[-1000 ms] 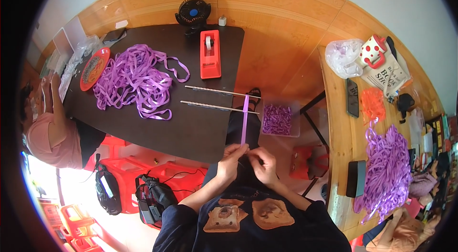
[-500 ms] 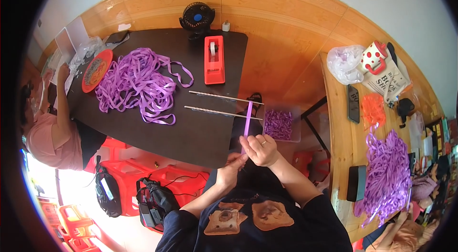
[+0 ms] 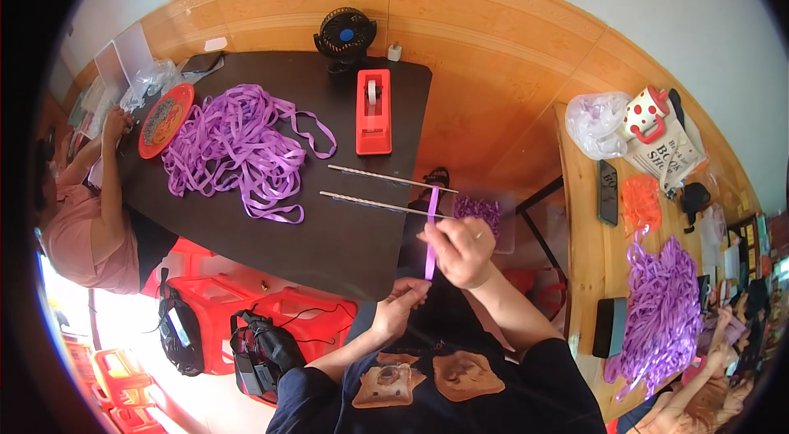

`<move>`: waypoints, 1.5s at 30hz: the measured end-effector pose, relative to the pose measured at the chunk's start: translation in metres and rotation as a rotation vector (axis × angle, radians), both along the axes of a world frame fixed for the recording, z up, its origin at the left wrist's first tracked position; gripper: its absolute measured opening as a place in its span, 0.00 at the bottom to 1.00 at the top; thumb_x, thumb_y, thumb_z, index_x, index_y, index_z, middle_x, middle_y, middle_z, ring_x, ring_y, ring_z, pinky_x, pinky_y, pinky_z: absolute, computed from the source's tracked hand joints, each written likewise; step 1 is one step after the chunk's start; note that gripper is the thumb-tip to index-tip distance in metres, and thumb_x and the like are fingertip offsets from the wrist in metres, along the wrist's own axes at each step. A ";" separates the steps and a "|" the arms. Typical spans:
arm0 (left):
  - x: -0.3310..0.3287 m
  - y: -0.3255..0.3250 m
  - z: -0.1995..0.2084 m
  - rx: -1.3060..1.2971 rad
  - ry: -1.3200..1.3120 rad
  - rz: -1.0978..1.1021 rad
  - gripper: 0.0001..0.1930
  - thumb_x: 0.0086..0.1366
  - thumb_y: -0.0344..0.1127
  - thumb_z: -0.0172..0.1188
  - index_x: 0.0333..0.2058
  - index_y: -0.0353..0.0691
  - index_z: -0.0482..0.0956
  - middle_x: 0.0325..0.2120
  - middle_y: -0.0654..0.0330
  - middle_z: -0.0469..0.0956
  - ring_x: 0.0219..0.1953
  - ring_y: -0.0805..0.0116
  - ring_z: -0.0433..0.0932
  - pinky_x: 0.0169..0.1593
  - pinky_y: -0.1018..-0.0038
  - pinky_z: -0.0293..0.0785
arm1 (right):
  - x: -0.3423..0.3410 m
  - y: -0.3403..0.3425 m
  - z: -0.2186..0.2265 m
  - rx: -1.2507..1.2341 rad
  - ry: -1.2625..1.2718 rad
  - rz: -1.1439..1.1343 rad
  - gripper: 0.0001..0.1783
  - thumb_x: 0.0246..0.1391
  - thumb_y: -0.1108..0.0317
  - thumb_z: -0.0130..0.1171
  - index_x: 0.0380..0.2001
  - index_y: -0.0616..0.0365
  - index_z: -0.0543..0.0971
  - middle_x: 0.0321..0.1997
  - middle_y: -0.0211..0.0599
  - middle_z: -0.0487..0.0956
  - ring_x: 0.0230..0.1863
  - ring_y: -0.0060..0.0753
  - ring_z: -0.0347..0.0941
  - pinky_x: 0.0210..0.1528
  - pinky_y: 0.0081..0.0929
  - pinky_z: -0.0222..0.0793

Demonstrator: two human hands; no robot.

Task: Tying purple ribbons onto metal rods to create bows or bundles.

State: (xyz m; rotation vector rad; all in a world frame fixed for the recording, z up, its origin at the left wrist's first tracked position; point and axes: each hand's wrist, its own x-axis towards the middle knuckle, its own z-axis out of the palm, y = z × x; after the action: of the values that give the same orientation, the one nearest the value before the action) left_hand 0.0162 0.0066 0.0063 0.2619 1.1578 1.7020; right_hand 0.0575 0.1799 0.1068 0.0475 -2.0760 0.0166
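Two thin metal rods (image 3: 370,202) lie side by side and jut past the right edge of the dark table. A narrow purple ribbon (image 3: 433,202) hangs across them near their free ends and runs down toward me. My left hand (image 3: 401,306) pinches its lower end, just off the table's near corner. Higher up, my right hand (image 3: 462,251) is closed at the ribbon, fingers curled close below the rod tips; its fingertips are partly hidden. A large tangled heap of purple ribbon (image 3: 238,150) lies on the table to the left.
On the dark table (image 3: 312,249) stand a red tape dispenser (image 3: 374,117), a black fan (image 3: 345,35) and a red plate (image 3: 166,122). A clear bin of purple pieces (image 3: 485,212) sits below. The wooden table at right holds more purple ribbon (image 3: 657,311). Other people sit at both sides.
My right hand has moved up and slightly right, away from my left hand, toward the rod tips. The left hand has shifted slightly down, still at the ribbon's lower end.
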 end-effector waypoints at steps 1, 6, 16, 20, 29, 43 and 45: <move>-0.002 0.004 -0.004 0.003 0.000 0.002 0.06 0.63 0.33 0.61 0.36 0.40 0.81 0.25 0.68 0.76 0.27 0.82 0.70 0.31 0.85 0.63 | -0.004 0.006 0.009 -0.098 -0.010 0.029 0.17 0.32 0.74 0.71 0.31 0.58 0.81 0.27 0.31 0.73 0.21 0.32 0.68 0.21 0.28 0.58; -0.008 0.040 -0.010 0.056 0.088 0.011 0.17 0.66 0.34 0.57 0.53 0.40 0.71 0.34 0.66 0.77 0.32 0.80 0.71 0.34 0.83 0.65 | -0.034 0.054 0.020 -0.511 -0.102 0.089 0.08 0.39 0.75 0.69 0.23 0.62 0.78 0.24 0.35 0.71 0.23 0.36 0.71 0.25 0.30 0.64; -0.028 0.110 0.002 0.017 0.197 0.232 0.18 0.67 0.35 0.54 0.54 0.39 0.70 0.45 0.65 0.74 0.41 0.76 0.72 0.41 0.80 0.65 | -0.061 0.109 -0.042 -1.355 -0.293 0.401 0.07 0.46 0.79 0.66 0.18 0.65 0.79 0.21 0.22 0.70 0.24 0.14 0.61 0.26 0.19 0.55; -0.038 0.133 0.010 0.154 0.218 0.355 0.19 0.67 0.34 0.53 0.55 0.39 0.68 0.50 0.63 0.71 0.47 0.75 0.70 0.47 0.78 0.65 | -0.058 0.109 -0.048 -1.625 -0.501 0.260 0.06 0.49 0.76 0.64 0.20 0.65 0.81 0.21 0.26 0.75 0.23 0.16 0.68 0.28 0.18 0.62; -0.035 0.153 -0.003 0.321 0.170 0.452 0.11 0.67 0.34 0.55 0.45 0.36 0.75 0.53 0.59 0.68 0.57 0.70 0.64 0.59 0.72 0.61 | -0.034 0.092 -0.109 -2.140 -0.507 0.460 0.09 0.55 0.69 0.60 0.36 0.63 0.82 0.33 0.33 0.82 0.35 0.25 0.78 0.38 0.23 0.73; -0.020 0.133 0.009 0.185 -0.109 0.447 0.09 0.64 0.24 0.53 0.42 0.34 0.78 0.38 0.59 0.79 0.41 0.71 0.76 0.49 0.75 0.70 | 0.004 0.011 -0.090 -1.604 -0.084 0.405 0.14 0.52 0.79 0.58 0.43 0.65 0.75 0.39 0.34 0.79 0.39 0.21 0.75 0.42 0.19 0.70; -0.017 0.131 0.015 0.168 -0.125 0.473 0.07 0.64 0.24 0.53 0.39 0.34 0.78 0.35 0.60 0.79 0.39 0.72 0.76 0.46 0.76 0.71 | 0.000 0.008 -0.096 -1.637 -0.048 0.389 0.11 0.53 0.78 0.57 0.41 0.66 0.76 0.36 0.32 0.79 0.37 0.20 0.74 0.40 0.17 0.70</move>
State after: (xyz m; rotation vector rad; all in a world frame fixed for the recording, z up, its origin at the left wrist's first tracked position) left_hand -0.0012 0.1372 0.0210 -0.0223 1.0376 2.2011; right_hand 0.0577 0.1879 0.0106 -0.5399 -1.5050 1.8727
